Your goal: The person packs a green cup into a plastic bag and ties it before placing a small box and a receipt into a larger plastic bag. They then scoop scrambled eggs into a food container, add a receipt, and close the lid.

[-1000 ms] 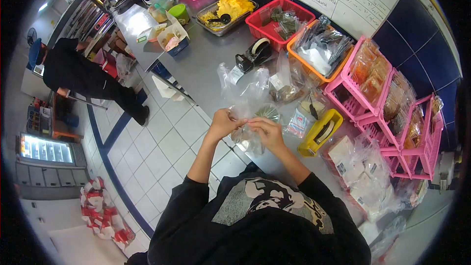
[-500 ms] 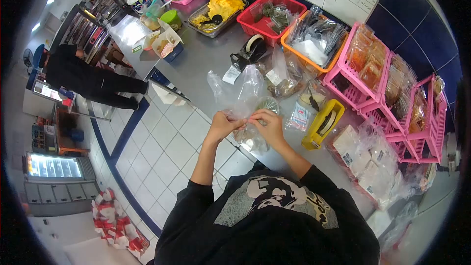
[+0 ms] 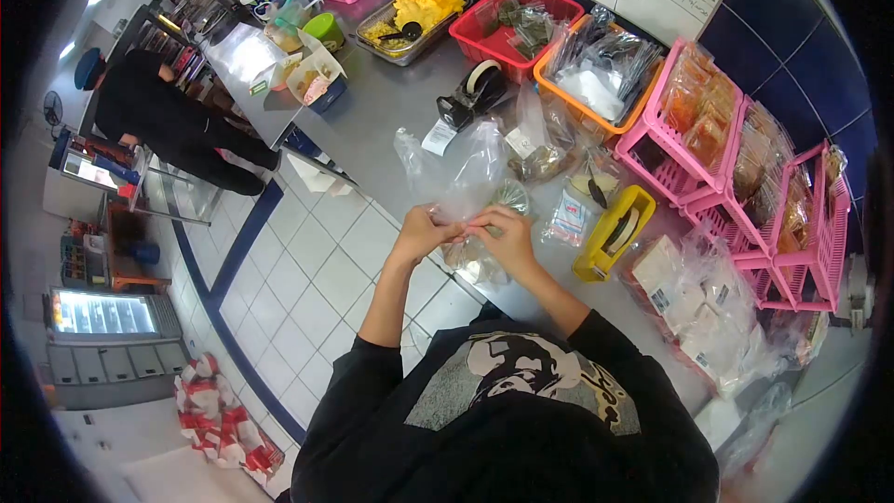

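Near the front edge of the steel counter, my left hand (image 3: pixel 423 237) and my right hand (image 3: pixel 506 238) meet with fingertips pinched together on a clear plastic bag (image 3: pixel 473 172). The loose top of the bag spreads away from me over the counter. Below and behind my fingers shows clear plastic with something pale inside (image 3: pixel 475 265), whose kind I cannot make out. To the right of my right hand lie a small printed packet (image 3: pixel 567 220) and a yellow tape dispenser (image 3: pixel 610 247). A black tape dispenser (image 3: pixel 473 93) stands farther back.
A red basket (image 3: pixel 466 35), an orange basket (image 3: pixel 548 84) and pink baskets (image 3: pixel 643 144) of packets line the wall. A metal tray of yellow food (image 3: pixel 424 11) is at the back. Wrapped white packs (image 3: pixel 694 303) lie right. A person in black (image 3: pixel 172 121) stands far left.
Both hands stay pinched on the bag, with only a slight shift of the fingers. The person at the far left has turned and straightened a little, with an arm now lower.
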`<action>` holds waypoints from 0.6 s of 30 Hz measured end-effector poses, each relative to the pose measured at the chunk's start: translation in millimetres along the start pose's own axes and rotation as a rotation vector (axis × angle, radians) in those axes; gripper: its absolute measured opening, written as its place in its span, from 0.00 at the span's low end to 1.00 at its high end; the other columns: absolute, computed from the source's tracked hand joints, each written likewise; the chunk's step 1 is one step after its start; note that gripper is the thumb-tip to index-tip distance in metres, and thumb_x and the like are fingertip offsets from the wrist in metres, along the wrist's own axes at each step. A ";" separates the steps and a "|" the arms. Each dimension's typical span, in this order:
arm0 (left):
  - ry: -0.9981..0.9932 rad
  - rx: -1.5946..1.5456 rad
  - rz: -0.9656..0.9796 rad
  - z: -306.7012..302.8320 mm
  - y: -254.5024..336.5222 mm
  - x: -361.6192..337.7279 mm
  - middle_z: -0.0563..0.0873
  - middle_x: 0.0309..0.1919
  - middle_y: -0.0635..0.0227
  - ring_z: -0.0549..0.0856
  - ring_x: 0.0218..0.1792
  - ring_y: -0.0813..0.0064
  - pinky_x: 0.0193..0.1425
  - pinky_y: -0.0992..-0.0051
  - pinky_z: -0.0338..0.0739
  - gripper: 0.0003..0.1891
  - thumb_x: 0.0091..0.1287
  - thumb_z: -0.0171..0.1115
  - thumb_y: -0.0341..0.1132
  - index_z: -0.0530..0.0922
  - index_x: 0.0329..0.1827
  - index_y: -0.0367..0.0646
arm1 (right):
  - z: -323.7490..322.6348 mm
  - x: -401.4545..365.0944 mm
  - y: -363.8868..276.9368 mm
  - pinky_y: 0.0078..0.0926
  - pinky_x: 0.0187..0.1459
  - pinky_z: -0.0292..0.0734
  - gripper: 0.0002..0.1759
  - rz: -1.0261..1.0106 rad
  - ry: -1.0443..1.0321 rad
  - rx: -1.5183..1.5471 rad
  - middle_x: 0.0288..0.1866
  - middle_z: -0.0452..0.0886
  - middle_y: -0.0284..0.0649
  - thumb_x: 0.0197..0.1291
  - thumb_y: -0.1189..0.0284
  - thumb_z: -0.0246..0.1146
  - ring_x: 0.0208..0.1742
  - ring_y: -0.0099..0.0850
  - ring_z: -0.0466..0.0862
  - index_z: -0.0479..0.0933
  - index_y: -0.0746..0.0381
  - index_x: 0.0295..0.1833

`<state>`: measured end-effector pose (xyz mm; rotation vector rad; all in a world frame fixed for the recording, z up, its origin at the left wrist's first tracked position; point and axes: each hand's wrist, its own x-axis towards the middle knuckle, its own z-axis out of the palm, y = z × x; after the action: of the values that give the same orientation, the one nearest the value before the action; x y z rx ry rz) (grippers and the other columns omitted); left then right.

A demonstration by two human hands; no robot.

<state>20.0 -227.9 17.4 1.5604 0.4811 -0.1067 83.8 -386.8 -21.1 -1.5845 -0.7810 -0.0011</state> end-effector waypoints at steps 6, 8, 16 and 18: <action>-0.037 -0.148 -0.131 -6.3 -2.0 7.6 0.84 0.33 0.53 0.86 0.31 0.71 0.35 0.78 0.83 0.13 0.56 0.64 0.23 0.76 0.42 0.24 | 1.5 -11.5 13.5 0.26 0.39 0.78 0.08 -0.154 -0.100 -0.078 0.37 0.80 0.41 0.47 0.82 0.65 0.37 0.35 0.82 0.80 0.64 0.36; -0.033 -0.157 -0.174 -6.6 -8.8 12.4 0.84 0.33 0.53 0.86 0.32 0.70 0.35 0.78 0.83 0.12 0.56 0.64 0.23 0.76 0.42 0.24 | 1.1 -14.5 16.3 0.26 0.40 0.77 0.09 -0.244 -0.116 -0.127 0.38 0.79 0.42 0.47 0.82 0.64 0.39 0.35 0.81 0.80 0.65 0.37; 0.002 -0.157 -0.171 -3.4 -28.4 16.3 0.83 0.33 0.56 0.85 0.31 0.71 0.34 0.78 0.83 0.12 0.57 0.63 0.24 0.76 0.42 0.27 | 9.2 -20.4 23.6 0.28 0.41 0.77 0.07 -0.258 -0.070 -0.125 0.40 0.78 0.44 0.49 0.83 0.61 0.40 0.39 0.80 0.78 0.66 0.37; 0.142 -0.042 -0.009 5.5 -20.0 6.4 0.83 0.33 0.58 0.84 0.31 0.75 0.33 0.79 0.81 0.12 0.57 0.64 0.26 0.76 0.41 0.29 | 13.9 -21.5 14.4 0.29 0.41 0.78 0.04 -0.002 0.107 -0.035 0.39 0.79 0.43 0.50 0.84 0.61 0.38 0.36 0.82 0.78 0.65 0.32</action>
<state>19.7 -232.2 -3.8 1.5306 0.5990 0.0075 68.1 -384.2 -45.8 -1.6030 -0.7023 -0.1009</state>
